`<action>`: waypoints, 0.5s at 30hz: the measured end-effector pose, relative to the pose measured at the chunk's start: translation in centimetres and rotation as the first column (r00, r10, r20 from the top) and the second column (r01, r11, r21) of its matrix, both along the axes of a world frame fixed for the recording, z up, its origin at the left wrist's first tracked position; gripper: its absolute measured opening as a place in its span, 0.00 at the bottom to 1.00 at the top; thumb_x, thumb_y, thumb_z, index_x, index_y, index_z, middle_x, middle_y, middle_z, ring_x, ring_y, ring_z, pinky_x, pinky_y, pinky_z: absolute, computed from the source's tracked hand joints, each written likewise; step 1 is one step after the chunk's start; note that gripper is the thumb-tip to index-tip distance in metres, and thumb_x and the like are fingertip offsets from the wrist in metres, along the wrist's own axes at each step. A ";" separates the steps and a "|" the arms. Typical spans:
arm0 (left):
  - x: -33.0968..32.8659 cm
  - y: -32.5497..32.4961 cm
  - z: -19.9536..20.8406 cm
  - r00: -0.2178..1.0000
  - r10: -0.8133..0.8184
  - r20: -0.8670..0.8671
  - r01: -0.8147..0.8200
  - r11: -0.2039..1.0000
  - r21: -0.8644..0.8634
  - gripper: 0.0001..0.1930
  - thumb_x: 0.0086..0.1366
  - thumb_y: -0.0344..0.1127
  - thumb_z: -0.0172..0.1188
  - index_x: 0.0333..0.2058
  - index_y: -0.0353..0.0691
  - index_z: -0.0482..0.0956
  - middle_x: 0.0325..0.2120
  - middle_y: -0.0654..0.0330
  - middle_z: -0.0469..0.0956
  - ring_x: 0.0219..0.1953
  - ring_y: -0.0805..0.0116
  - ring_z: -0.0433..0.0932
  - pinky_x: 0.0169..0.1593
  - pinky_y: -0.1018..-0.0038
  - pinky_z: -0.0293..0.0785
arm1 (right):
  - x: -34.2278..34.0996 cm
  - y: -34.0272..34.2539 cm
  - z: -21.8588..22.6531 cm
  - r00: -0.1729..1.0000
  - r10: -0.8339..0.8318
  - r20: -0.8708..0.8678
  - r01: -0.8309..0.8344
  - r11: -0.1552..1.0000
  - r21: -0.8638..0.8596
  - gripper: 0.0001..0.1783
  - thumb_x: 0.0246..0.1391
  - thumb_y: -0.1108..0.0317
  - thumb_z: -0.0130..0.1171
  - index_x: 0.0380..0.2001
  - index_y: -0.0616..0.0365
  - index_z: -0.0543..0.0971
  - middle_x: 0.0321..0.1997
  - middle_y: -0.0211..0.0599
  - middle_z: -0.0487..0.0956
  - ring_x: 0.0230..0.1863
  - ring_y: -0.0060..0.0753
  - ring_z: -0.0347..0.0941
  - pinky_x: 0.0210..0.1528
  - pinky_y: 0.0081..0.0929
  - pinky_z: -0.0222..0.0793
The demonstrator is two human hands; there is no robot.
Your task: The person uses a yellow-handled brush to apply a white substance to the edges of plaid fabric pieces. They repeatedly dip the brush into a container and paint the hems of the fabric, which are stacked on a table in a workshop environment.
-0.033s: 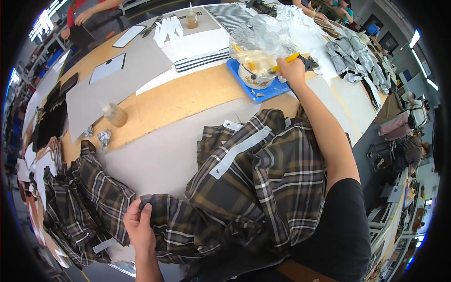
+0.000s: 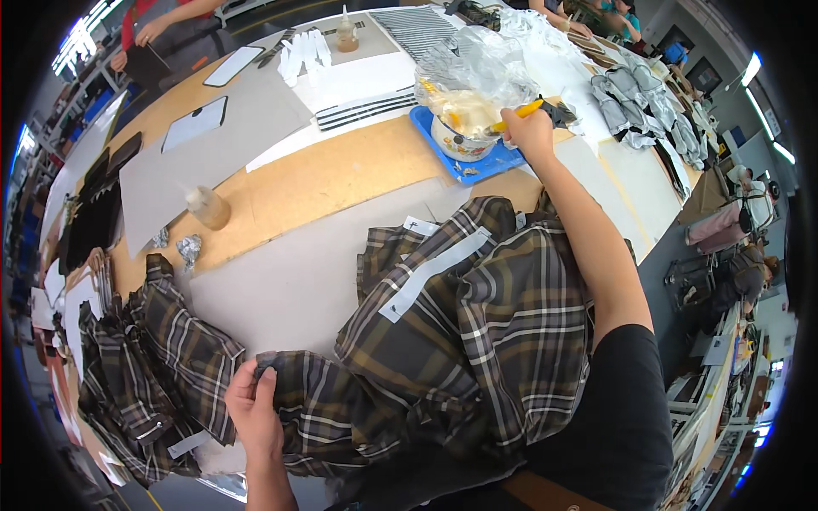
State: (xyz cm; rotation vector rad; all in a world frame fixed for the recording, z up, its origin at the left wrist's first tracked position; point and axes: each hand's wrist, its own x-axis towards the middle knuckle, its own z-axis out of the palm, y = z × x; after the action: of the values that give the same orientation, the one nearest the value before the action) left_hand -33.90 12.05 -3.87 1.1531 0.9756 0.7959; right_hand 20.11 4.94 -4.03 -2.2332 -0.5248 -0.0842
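My left hand [image 2: 256,413] pinches the end of a dark plaid garment piece [image 2: 315,400], brown and black with white lines. The rest of this garment spreads to the right across the near table and under my right arm, with a pale strip [image 2: 434,272] lying on it. Stretched out far right, my right hand [image 2: 530,136] is closed round a yellow-handled brush [image 2: 529,108]. Its tip is at the pale paste inside a white patterned bowl [image 2: 464,146]; the bristles cannot be made out. Clear plastic film [image 2: 486,64] covers the bowl's back, and a blue tray [image 2: 486,170] is under it.
More plaid garments [image 2: 136,375] lie at the left edge. A squeeze bottle [image 2: 207,209] and a crumpled lump [image 2: 189,249] stand on the table [image 2: 290,200], with another bottle [image 2: 347,34] farther back. Grey garment pieces [image 2: 639,102] pile up far right. Other people work across the table.
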 end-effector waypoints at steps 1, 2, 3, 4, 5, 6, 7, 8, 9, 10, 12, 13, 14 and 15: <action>-0.1 -0.2 0.0 1.000 -0.003 0.006 0.003 1.000 0.004 0.10 0.60 0.19 0.52 0.41 0.29 0.76 0.34 0.61 0.79 0.36 0.78 0.75 0.43 0.83 0.69 | -0.2 -0.3 0.1 1.000 -0.013 0.012 0.013 1.000 -0.013 0.19 0.41 0.57 0.59 0.11 0.62 0.79 0.10 0.36 0.76 0.15 0.27 0.74 0.25 0.23 0.71; -0.1 -0.4 0.0 1.000 -0.006 0.012 0.006 1.000 0.008 0.10 0.60 0.19 0.52 0.41 0.29 0.76 0.35 0.61 0.79 0.36 0.78 0.75 0.43 0.83 0.69 | -0.6 -0.6 0.2 1.000 0.004 0.030 -0.005 0.999 0.051 0.18 0.41 0.57 0.59 0.13 0.62 0.79 0.11 0.36 0.76 0.15 0.27 0.74 0.25 0.24 0.71; -0.2 -0.5 0.0 1.000 -0.008 0.017 0.008 1.000 0.012 0.10 0.60 0.19 0.52 0.41 0.29 0.76 0.35 0.61 0.79 0.37 0.78 0.75 0.44 0.82 0.69 | -1.1 -0.9 0.1 0.999 0.019 0.047 -0.025 0.993 0.115 0.17 0.41 0.57 0.59 0.14 0.61 0.79 0.11 0.35 0.76 0.15 0.27 0.74 0.24 0.24 0.71; -0.3 -0.6 0.1 1.000 -0.020 0.010 0.020 1.000 0.011 0.10 0.60 0.19 0.52 0.41 0.29 0.76 0.35 0.61 0.79 0.37 0.78 0.75 0.44 0.82 0.69 | -1.6 -1.2 0.0 0.997 0.035 0.066 -0.046 0.983 0.178 0.16 0.42 0.58 0.59 0.16 0.61 0.80 0.11 0.35 0.76 0.14 0.27 0.74 0.24 0.24 0.70; -0.4 -0.7 0.3 1.000 -0.031 0.002 0.031 0.999 0.009 0.10 0.60 0.19 0.52 0.41 0.29 0.76 0.35 0.61 0.79 0.37 0.78 0.75 0.44 0.82 0.68 | -1.8 -1.5 -0.4 0.996 0.059 0.072 -0.070 0.986 0.151 0.14 0.43 0.60 0.58 0.18 0.61 0.79 0.12 0.34 0.76 0.14 0.25 0.72 0.22 0.22 0.68; -0.5 -0.7 0.4 0.999 -0.041 -0.006 0.041 0.999 0.010 0.10 0.60 0.19 0.52 0.41 0.29 0.76 0.35 0.61 0.78 0.37 0.78 0.75 0.44 0.82 0.68 | -2.2 -1.6 -0.9 0.993 0.084 0.079 -0.094 0.988 0.126 0.12 0.45 0.62 0.58 0.20 0.62 0.78 0.13 0.34 0.76 0.14 0.22 0.71 0.21 0.20 0.66; -0.7 -0.8 0.5 0.999 -0.039 0.000 0.039 0.999 0.007 0.10 0.60 0.19 0.52 0.41 0.29 0.76 0.35 0.61 0.78 0.37 0.78 0.75 0.44 0.82 0.68 | -2.4 -1.8 -1.1 0.990 0.109 0.085 -0.118 0.988 0.101 0.11 0.47 0.65 0.57 0.22 0.63 0.77 0.14 0.34 0.76 0.14 0.19 0.70 0.19 0.18 0.64; -0.9 -0.8 0.6 0.999 -0.037 0.006 0.037 0.999 0.004 0.10 0.60 0.19 0.53 0.41 0.29 0.76 0.35 0.61 0.78 0.37 0.78 0.75 0.44 0.82 0.68 | -2.4 -2.1 -1.2 0.992 0.104 0.066 -0.113 0.983 0.147 0.11 0.46 0.64 0.57 0.22 0.62 0.78 0.14 0.34 0.76 0.15 0.21 0.71 0.20 0.20 0.65; -1.1 -0.9 0.6 0.999 -0.033 0.008 0.033 0.999 0.000 0.10 0.60 0.19 0.53 0.41 0.29 0.76 0.35 0.61 0.78 0.37 0.78 0.75 0.44 0.82 0.68 | -2.9 -2.3 -1.1 0.994 0.103 0.043 -0.109 0.976 0.191 0.11 0.46 0.63 0.58 0.23 0.61 0.79 0.14 0.35 0.77 0.16 0.24 0.72 0.22 0.22 0.67; -1.3 -1.0 0.7 0.999 -0.035 0.004 0.035 0.999 0.009 0.10 0.60 0.20 0.53 0.41 0.29 0.76 0.35 0.61 0.78 0.37 0.78 0.75 0.44 0.82 0.68 | -3.2 -2.5 -1.0 0.995 0.102 0.020 -0.104 0.967 0.234 0.11 0.45 0.62 0.58 0.24 0.61 0.80 0.15 0.36 0.77 0.17 0.26 0.73 0.23 0.24 0.68; -1.4 -1.0 0.7 0.999 -0.046 -0.002 0.046 0.999 0.027 0.10 0.60 0.20 0.53 0.41 0.29 0.76 0.35 0.61 0.78 0.37 0.77 0.75 0.44 0.82 0.68 | -3.2 -2.9 -1.8 0.990 0.124 0.069 -0.135 0.970 0.203 0.10 0.46 0.64 0.58 0.25 0.61 0.79 0.17 0.37 0.78 0.19 0.27 0.74 0.25 0.24 0.68; -1.5 -1.1 0.8 0.999 -0.040 0.004 0.040 0.999 0.023 0.10 0.60 0.20 0.53 0.41 0.29 0.76 0.35 0.61 0.78 0.37 0.77 0.75 0.44 0.82 0.68 | -3.2 -3.2 -2.2 0.987 0.133 0.093 -0.148 0.971 0.187 0.10 0.46 0.64 0.58 0.26 0.61 0.79 0.18 0.37 0.78 0.20 0.27 0.74 0.26 0.24 0.68; -1.5 -1.1 0.8 0.999 -0.036 0.011 0.036 0.999 0.020 0.10 0.60 0.20 0.53 0.41 0.29 0.76 0.35 0.61 0.78 0.37 0.77 0.75 0.44 0.82 0.68 | -3.1 -3.4 -2.4 0.984 0.129 0.127 -0.151 0.971 0.183 0.09 0.46 0.65 0.58 0.26 0.60 0.79 0.19 0.38 0.78 0.21 0.30 0.75 0.27 0.25 0.69; -1.6 -1.2 0.8 0.999 -0.028 0.017 0.028 0.999 0.016 0.10 0.60 0.20 0.53 0.41 0.29 0.76 0.35 0.61 0.78 0.37 0.77 0.75 0.45 0.82 0.68 | -3.5 -3.5 -2.0 0.979 0.128 0.161 -0.156 0.971 0.179 0.08 0.46 0.66 0.58 0.26 0.60 0.79 0.21 0.39 0.79 0.22 0.32 0.75 0.28 0.26 0.69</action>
State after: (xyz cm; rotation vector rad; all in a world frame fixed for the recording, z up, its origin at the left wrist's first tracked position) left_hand -35.48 10.84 -3.07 1.1692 0.9387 0.7905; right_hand 16.56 1.47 -5.99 -2.0062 -0.7258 -0.2182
